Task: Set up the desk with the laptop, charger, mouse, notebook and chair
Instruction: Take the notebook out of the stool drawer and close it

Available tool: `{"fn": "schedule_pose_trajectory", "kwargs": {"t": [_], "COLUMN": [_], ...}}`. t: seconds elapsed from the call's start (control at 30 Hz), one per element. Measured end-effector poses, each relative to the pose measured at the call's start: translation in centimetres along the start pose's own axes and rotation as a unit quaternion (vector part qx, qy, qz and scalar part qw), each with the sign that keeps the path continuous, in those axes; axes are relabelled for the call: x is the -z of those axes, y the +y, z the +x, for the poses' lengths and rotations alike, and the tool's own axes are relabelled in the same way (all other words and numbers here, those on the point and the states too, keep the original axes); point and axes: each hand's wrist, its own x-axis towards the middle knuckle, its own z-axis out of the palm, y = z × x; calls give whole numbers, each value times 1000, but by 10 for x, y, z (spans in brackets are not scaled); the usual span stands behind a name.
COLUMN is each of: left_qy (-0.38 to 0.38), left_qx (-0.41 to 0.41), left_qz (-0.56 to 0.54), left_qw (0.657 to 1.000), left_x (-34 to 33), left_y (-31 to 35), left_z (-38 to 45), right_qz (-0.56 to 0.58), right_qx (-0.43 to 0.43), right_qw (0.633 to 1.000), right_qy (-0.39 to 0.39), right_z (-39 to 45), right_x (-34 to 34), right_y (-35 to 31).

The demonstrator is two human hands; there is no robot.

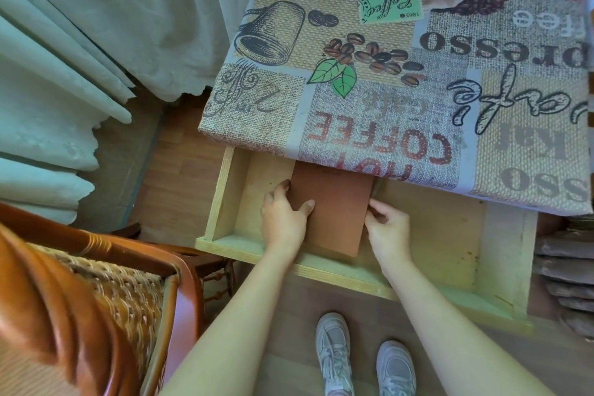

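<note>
Brown notebook [331, 206] lies in the open drawer [244, 247], seemingly half under the tabletop's front edge; left hand [283, 219] and right hand [387, 228] pinch its sides.

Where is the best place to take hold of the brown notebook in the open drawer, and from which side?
Probably by its two long side edges, from the front of the drawer. The brown notebook lies flat, its far end tucked under the tablecloth, so only the near part is free. The left hand holds the left edge, the right hand pinches the right one.
</note>
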Motion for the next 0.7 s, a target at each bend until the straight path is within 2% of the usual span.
{"fn": "schedule_pose_trajectory", "kwargs": {"t": [0.1, 0.23, 0.3, 0.4, 0.57, 0.7], "left_qy": [3, -5, -8, -22, -49, -107], "left_qx": [-1, -1, 1, 2, 28, 27], "left_qz": [-2, 8, 8, 10, -15, -25], "left_qw": [1000, 1000, 1000, 1000, 998, 994], "left_x": [0, 0, 0, 2, 5, 10], "left_y": [0, 0, 0, 1, 1, -3], "left_z": [-1, -1, -1, -3, -5, -1], "right_qz": [-171, -308, -308, -234, -171, -164], "right_qx": [80, 136, 139, 119, 106, 66], "right_qw": [979, 937, 936, 959, 976, 983], "right_qy": [78, 89, 99, 109, 82, 58], "right_z": [7, 5, 6, 7, 2, 0], "right_x": [2, 3, 3, 1, -9, -7], "right_y": [8, 8, 8, 3, -2, -2]}}
